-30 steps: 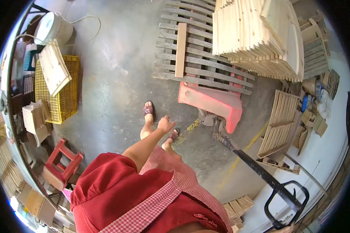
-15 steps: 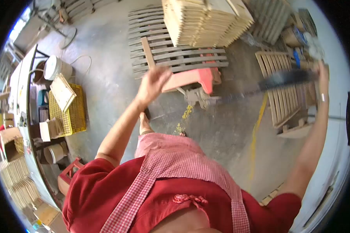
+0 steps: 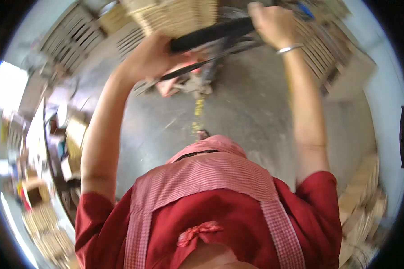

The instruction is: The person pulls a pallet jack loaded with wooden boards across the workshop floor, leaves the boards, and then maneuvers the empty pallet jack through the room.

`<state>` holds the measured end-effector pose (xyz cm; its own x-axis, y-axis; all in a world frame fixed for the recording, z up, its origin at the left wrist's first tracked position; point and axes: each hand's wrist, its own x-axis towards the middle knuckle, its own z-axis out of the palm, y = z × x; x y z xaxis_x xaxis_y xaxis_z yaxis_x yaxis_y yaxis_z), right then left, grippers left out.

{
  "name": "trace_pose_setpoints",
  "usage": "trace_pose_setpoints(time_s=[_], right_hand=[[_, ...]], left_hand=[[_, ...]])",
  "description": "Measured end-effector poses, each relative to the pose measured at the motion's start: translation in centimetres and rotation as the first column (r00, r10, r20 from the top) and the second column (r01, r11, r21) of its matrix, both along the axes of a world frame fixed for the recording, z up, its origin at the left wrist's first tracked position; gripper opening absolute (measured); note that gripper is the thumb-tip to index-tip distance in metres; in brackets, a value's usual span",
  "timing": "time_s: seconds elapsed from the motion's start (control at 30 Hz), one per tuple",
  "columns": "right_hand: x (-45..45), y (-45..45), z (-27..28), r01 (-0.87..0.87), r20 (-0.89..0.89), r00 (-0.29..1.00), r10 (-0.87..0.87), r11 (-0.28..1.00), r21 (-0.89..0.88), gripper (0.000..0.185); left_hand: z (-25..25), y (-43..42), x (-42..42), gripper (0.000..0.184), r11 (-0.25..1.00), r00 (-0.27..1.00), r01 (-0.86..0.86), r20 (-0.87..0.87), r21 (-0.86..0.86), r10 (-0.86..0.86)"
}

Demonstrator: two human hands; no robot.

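A black pallet jack handle, a loop with a thick top bar, runs slanted across the upper middle of the view. My left hand is blurred but closed around its left end. The fingers of my right hand, with a silver bangle at the wrist, are wrapped at its right end. Below and behind the handle shows the red body of the pallet jack, partly hidden by the handle and my left hand.
Pale wooden pieces stand in a tall stack beyond the jack. A slatted wooden pallet is at the right by the wall. A cluttered bench runs along the left. More boards lie low at the right.
My left hand, open and off the handle before, has moved up and taken hold of it. My right hand and the handle have swung in from the right. The view has turned.
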<state>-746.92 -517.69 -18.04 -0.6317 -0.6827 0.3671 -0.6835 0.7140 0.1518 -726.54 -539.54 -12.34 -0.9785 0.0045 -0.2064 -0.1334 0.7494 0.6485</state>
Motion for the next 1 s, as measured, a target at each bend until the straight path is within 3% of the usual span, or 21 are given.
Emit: trace_pose_setpoints(time_s=[0.03, 0.07, 0.1, 0.13, 0.17, 0.2, 0.23, 0.3, 0.33, 0.4, 0.53, 0.7, 1.0], right_hand=[[3.0, 1.6, -1.6, -0.129, -0.019, 0.991, 0.131, 0.927, -0.353, 0.060], [5.6, 3.2, -2.3, -0.069, 0.031, 0.996, 0.089, 0.914, -0.400, 0.063], [8.8, 5.8, -1.2, -0.068, 0.166, 0.975, 0.148, 0.910, -0.408, 0.062], [10.8, 8.5, -3.1, -0.112, 0.197, 0.962, 0.192, 0.927, -0.358, 0.063], [13.9, 12.5, -2.6, -0.100, 0.390, 0.903, 0.179, 0.972, -0.212, 0.064], [16.5, 16.0, -4.5, -0.095, 0.526, 0.837, 0.147, 0.988, -0.125, 0.067], [19.2, 18.9, -7.5, -0.161, 0.570, 0.797, 0.200, 0.980, -0.119, 0.067], [23.3, 23.1, -11.4, -0.267, 0.758, 0.634, 0.154, 0.963, 0.028, 0.066], [24.7, 24.4, -13.1, -0.300, 0.821, 0.558, 0.123, 0.952, 0.061, 0.067], [27.1, 25.1, -14.8, -0.291, 0.821, 0.550, 0.154, 0.957, 0.015, 0.069], [28.0, 28.6, -14.8, -0.249, 0.811, 0.563, 0.161, 0.968, -0.020, 0.066], [27.1, 34.0, -17.2, -0.250, 0.727, 0.654, 0.210, 0.967, -0.055, 0.063], [25.7, 47.3, -18.7, -0.320, 0.763, 0.580, 0.286, 0.941, -0.109, 0.062]], left_hand=[[0.7, 2.6, 2.5, 0.020, 0.999, 0.997, 0.045, -0.055, -0.013, -0.046], [-2.2, 3.0, 5.1, 0.021, 0.999, 0.999, -0.025, -0.045, -0.030, 0.023], [-2.9, 5.1, 8.1, 0.027, 0.971, 0.996, -0.094, -0.024, -0.219, 0.091], [-3.9, 7.9, 10.9, 0.031, 0.949, 0.987, -0.112, 0.081, -0.294, 0.141], [-6.2, 10.8, 13.9, 0.034, 0.966, 0.993, -0.098, 0.042, -0.241, 0.111], [-7.8, 14.2, 16.4, 0.038, 0.940, 0.988, -0.015, 0.139, -0.341, 0.066], [-10.1, 17.6, 19.4, 0.041, 0.964, 0.973, -0.065, 0.196, -0.258, 0.118], [-14.7, 22.7, 24.0, 0.039, 0.958, 0.934, -0.101, 0.306, -0.269, 0.185], [-16.1, 24.6, 24.8, 0.037, 0.923, 0.920, -0.065, 0.335, -0.380, 0.203], [-20.1, 24.6, 28.5, 0.034, 0.921, 0.927, -0.208, 0.233, -0.329, 0.293], [-17.6, 30.4, 27.6, 0.030, 0.853, 0.937, -0.165, 0.190, -0.495, 0.292], [-20.5, 35.6, 27.1, 0.030, 0.795, 0.927, -0.185, 0.165, -0.578, 0.336], [-22.4, 51.2, 27.4, 0.033, 0.749, 0.889, -0.225, 0.183, -0.624, 0.420]])
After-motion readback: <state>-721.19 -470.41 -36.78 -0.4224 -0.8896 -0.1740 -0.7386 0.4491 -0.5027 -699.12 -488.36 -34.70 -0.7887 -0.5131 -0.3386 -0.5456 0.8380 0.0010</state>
